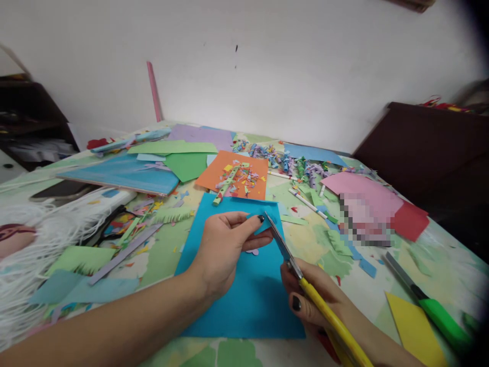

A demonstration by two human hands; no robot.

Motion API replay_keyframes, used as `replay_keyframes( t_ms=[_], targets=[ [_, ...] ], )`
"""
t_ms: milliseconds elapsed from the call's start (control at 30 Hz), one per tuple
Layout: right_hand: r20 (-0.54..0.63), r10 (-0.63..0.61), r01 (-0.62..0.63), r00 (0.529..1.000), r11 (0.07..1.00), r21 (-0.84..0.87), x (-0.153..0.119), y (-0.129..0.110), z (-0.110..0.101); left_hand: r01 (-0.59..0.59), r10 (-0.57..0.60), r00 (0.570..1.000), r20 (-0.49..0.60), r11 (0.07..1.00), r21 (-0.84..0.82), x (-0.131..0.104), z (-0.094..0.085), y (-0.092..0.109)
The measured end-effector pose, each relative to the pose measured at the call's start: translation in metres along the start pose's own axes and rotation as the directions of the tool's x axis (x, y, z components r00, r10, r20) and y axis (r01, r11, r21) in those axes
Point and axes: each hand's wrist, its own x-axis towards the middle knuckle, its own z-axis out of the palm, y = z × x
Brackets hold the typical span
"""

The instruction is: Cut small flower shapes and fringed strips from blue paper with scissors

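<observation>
My left hand (225,244) pinches a small piece of blue paper (254,220) between thumb and fingers, above a large blue sheet (244,311). My right hand (321,295) is closed on the yellow-handled scissors (292,262), whose blades point up and left, their tips at the edge of the small piece. On the sheet, just below my left fingertips, lies a small lilac cutout (253,252). Behind the sheet is an orange paper (214,171) with paper scraps and a green spotted roll (225,188) on it.
White yarn (23,290), a dark phone (61,188) and black-handled scissors (110,227) lie left. Curled paper strips (286,162) sit at the back. Pink paper (359,188), a green-handled knife (439,316) and yellow paper (414,329) are at right.
</observation>
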Motion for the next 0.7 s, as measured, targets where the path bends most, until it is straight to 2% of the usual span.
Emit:
replay_keyframes(
  t_ms=[700],
  targets=[
    [0.029, -0.031, 0.03, 0.999, 0.999, 0.036, 0.0031, 0.0042, -0.0003, 0.002, -0.002, 1.0, -0.01, 1.0, 0.018, 0.0007, -0.001, 0.0007]
  ],
)
